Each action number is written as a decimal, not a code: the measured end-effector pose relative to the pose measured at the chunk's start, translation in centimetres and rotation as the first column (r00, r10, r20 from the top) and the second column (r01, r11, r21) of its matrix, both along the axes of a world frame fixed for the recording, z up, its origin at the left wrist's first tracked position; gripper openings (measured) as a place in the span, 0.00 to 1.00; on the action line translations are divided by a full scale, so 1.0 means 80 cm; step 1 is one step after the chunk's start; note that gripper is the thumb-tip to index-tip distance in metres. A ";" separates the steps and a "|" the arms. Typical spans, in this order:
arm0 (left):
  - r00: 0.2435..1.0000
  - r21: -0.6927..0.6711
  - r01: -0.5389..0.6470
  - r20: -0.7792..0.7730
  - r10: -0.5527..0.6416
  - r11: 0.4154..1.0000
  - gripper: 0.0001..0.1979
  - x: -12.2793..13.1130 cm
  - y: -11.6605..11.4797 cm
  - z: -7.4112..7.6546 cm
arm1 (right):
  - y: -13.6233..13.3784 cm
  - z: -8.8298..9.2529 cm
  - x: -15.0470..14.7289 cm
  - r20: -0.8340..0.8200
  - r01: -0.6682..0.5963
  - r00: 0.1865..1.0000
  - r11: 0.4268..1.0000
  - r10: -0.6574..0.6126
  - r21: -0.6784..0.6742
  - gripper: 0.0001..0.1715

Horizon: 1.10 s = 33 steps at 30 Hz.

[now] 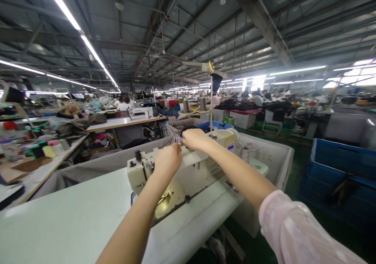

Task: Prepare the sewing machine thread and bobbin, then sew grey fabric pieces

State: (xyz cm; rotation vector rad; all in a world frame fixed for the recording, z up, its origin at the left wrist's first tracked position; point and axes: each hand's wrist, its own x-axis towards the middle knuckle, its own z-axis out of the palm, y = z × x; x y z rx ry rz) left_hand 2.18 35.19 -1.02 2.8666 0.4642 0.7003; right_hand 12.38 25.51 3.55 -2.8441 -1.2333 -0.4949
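Both hands are raised over the top of a cream sewing machine (190,174) set in a pale table (73,213). My left hand (168,159) is closed above the machine's arm, its fingertips pinched together. Close beside it on the right, my right hand (196,138) is also closed, fingers curled down toward the left fingertips. Whatever they pinch is too small or hidden to make out. Behind the hands, two grey-brown thread cones, a left cone (185,105) and a right cone (202,104), stand on a thread stand (211,99).
A grey cloth-lined bin (102,160) runs behind the table. At the right is a large pale bin (276,154), with stacked blue crates (337,170) beyond it. Left stands another table with colourful thread spools (55,146). Farther back are another sewing machine (142,112) and piled garments (241,102).
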 end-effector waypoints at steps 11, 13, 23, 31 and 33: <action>0.998 0.020 -0.035 -0.042 0.035 0.999 0.15 0.001 0.001 0.010 | -0.005 -0.003 0.001 -0.074 -0.006 0.997 0.999 0.009 0.047 0.15; 0.998 0.030 -0.043 -0.043 0.045 0.999 0.16 0.003 0.001 0.012 | -0.009 -0.006 0.012 -0.105 0.023 0.994 0.997 -0.015 0.077 0.16; 0.994 0.086 -0.083 -0.066 0.089 0.993 0.17 0.012 0.007 0.022 | 0.003 -0.014 0.072 -0.269 -0.155 0.943 0.973 0.197 0.169 0.16; 0.994 0.141 -0.087 -0.060 0.096 0.986 0.17 0.019 0.013 0.027 | -0.024 -0.021 0.082 -0.335 -0.210 0.885 0.920 0.323 0.331 0.12; 0.993 0.135 -0.097 -0.055 0.105 0.986 0.18 0.019 0.014 0.029 | -0.040 -0.019 0.094 -0.297 -0.139 0.891 0.830 0.343 0.541 0.11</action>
